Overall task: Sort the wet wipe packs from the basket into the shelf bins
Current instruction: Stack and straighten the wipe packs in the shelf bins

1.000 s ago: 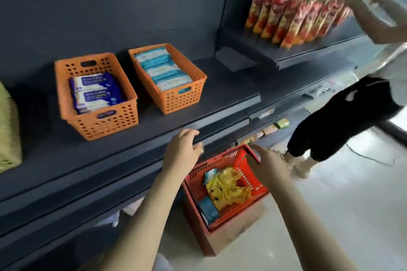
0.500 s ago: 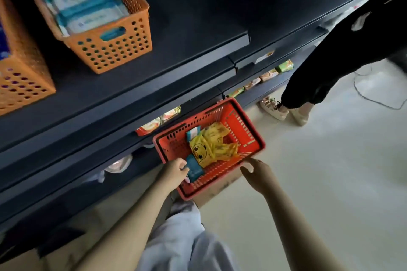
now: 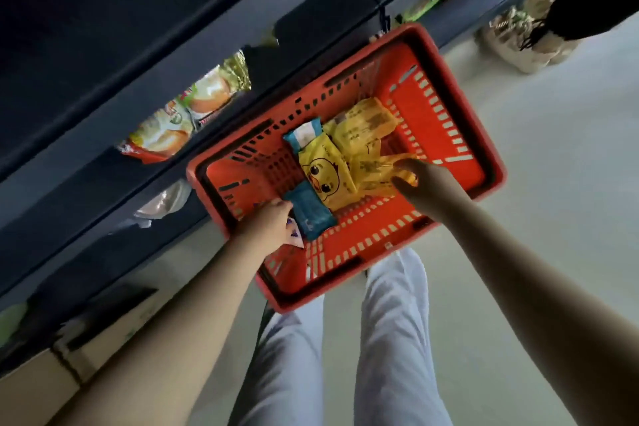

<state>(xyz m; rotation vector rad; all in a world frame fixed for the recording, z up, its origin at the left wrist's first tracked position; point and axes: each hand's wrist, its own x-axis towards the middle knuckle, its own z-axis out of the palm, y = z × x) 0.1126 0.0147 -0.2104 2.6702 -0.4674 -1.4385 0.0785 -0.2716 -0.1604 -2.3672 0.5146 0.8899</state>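
Under you: pale floor (image 3: 553,183), w/ a dark shelf unit (image 3: 103,28) along its left side. Low shelf carries snack bags (image 3: 186,114) at its front edge; more pkts (image 3: 425,5) further along, too blurred to read. Your red basket (image 3: 484,135) sits just in front of the shelf, its support hidden; yellow packs (image 3: 363,124) & blue packs (image 3: 311,214) lie inside. Cardboard box (image 3: 34,387) on floor, bottom left.

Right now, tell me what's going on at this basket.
A person reaches both hands into the red basket beside the dark shelf. Their left hand covers a purple-printed pack next to a dark blue pack; the grip is unclear. Their right hand pinches a yellow pack. Nothing is lifted out yet.
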